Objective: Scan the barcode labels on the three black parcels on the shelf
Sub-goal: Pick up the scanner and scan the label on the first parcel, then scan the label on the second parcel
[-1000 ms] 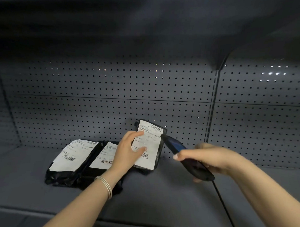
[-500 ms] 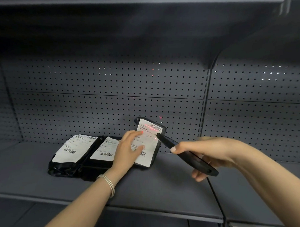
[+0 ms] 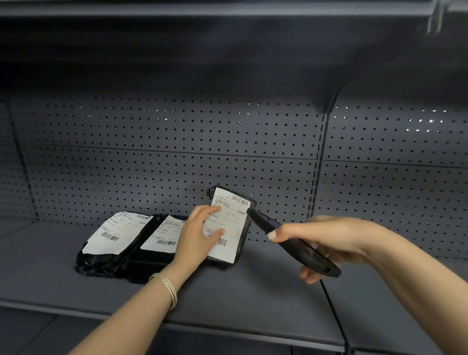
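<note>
So, nearest: right hand (image 3: 328, 241) wrapped round a black scanner (image 3: 291, 243), its nose just beside the 3rd parcel (image 3: 230, 225). Left hand (image 3: 196, 235), fingers spread, props that parcel up w/ label facing out. 2 other black parcels (image 3: 135, 243) lie flat at left on the shelf (image 3: 236, 297); pegboard (image 3: 176, 138) behind.
</note>
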The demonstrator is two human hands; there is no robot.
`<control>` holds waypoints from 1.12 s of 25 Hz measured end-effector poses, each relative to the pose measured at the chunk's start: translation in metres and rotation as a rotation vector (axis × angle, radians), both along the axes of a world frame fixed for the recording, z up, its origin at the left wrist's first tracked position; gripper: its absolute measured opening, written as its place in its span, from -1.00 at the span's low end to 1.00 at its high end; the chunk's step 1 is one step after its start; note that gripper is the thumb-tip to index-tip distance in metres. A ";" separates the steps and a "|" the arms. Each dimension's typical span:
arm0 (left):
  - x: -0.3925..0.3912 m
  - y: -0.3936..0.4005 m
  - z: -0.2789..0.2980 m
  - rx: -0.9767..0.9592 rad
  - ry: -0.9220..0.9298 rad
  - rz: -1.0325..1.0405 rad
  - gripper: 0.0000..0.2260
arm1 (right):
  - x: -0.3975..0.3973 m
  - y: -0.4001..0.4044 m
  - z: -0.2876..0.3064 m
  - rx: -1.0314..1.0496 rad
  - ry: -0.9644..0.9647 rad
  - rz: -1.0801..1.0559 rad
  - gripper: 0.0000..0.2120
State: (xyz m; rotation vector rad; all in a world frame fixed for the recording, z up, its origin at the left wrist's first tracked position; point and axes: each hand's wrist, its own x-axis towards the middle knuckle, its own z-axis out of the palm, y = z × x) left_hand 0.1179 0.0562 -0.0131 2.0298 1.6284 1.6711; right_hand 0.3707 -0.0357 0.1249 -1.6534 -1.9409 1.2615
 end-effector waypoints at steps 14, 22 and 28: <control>0.000 0.003 -0.002 -0.016 -0.021 -0.004 -0.59 | 0.002 0.000 -0.001 -0.001 0.006 0.004 -0.40; -0.012 0.024 0.008 -0.356 -0.261 -0.033 -0.55 | -0.008 0.007 -0.008 0.008 0.073 -0.026 -0.42; -0.027 0.040 0.001 -0.494 -0.237 -0.096 -0.62 | -0.035 0.018 -0.017 -0.024 0.080 -0.007 -0.46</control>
